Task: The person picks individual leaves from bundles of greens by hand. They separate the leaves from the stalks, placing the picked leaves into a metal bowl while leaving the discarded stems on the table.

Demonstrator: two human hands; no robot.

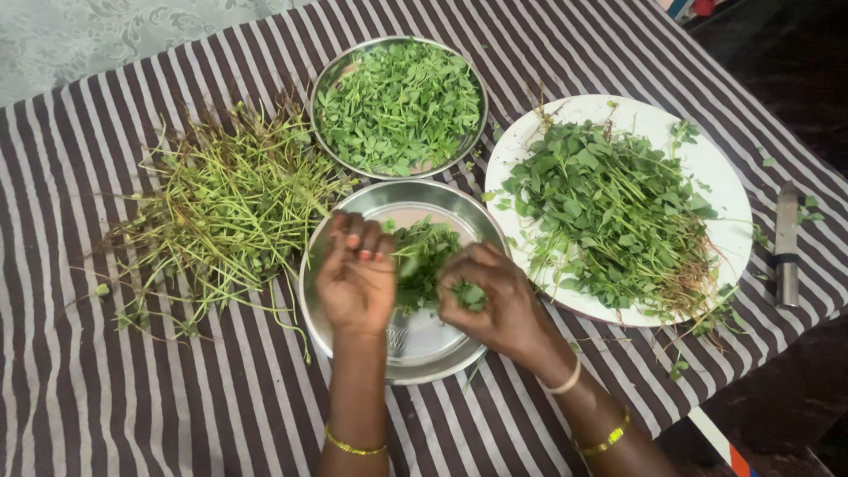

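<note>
Picking leaves over the steel plate

My left hand and right hand both pinch a leafy sprig above the near steel plate on the striped worktop; bare stems lie left.

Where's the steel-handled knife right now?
Head view, far right: the steel-handled knife lies on the striped cloth, just right of the white plate of leafy stems.
</note>
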